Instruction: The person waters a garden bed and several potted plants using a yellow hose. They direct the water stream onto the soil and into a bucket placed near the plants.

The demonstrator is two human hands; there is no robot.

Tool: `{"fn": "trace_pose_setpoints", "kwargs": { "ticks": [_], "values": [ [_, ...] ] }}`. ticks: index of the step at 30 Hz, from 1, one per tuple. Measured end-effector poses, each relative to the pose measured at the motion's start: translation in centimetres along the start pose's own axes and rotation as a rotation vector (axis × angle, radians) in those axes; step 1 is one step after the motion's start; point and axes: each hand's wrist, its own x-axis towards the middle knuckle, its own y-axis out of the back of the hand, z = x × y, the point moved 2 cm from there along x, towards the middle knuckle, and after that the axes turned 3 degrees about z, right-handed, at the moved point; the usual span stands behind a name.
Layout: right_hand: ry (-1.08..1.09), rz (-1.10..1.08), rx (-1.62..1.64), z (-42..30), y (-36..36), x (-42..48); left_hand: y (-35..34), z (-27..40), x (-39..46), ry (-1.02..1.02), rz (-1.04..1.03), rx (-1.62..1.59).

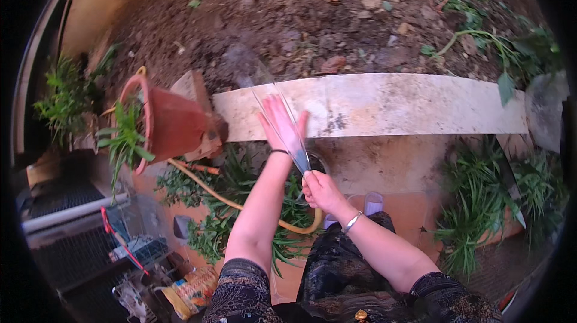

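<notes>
My right hand (pixel 322 190) grips the end of a yellow garden hose (pixel 216 196). A clear fan of water (pixel 295 142) sprays from it, away from me and across the ledge. Beneath that spray my left hand (pixel 283 120) is spread, fingers apart, over the pale stone ledge (pixel 383 104). Whether the palm presses on the slab or hovers just above it, I cannot tell. Dark smudges of soil mark the ledge's surface. Brown soil (pixel 293 20) fills the bed beyond, and the far end of the spray reaches it.
At left a terracotta-coloured pot (pixel 176 122) with a plant lies tilted beside a brick (pixel 191 93). Leafy plants (pixel 473 214) grow at right; others (pixel 216 233) stand below the ledge. A printed bag (pixel 194 289) and wire cage (pixel 58 237) are lower left. Uprooted greens (pixel 478 39) lie on the soil.
</notes>
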Motion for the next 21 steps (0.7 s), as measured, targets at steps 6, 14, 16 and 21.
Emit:
{"fn": "trace_pose_setpoints", "kwargs": {
  "ticks": [6,14,16,21],
  "values": [
    [0.017,0.173,0.275,-1.2,7.5,-3.9,1.8,12.9,-0.8,-0.221,-0.109,-0.183],
    [0.191,0.337,0.389,-4.7,15.5,-8.5,1.2,22.1,0.4,-0.731,-0.196,-0.191],
    [0.225,0.357,0.4,-5.2,16.3,-9.4,0.4,23.4,3.6,-0.793,-0.134,-0.133],
    [0.302,0.411,0.434,-5.7,16.9,-11.5,1.5,23.7,11.4,-0.625,0.241,-0.212]
  ]
}}
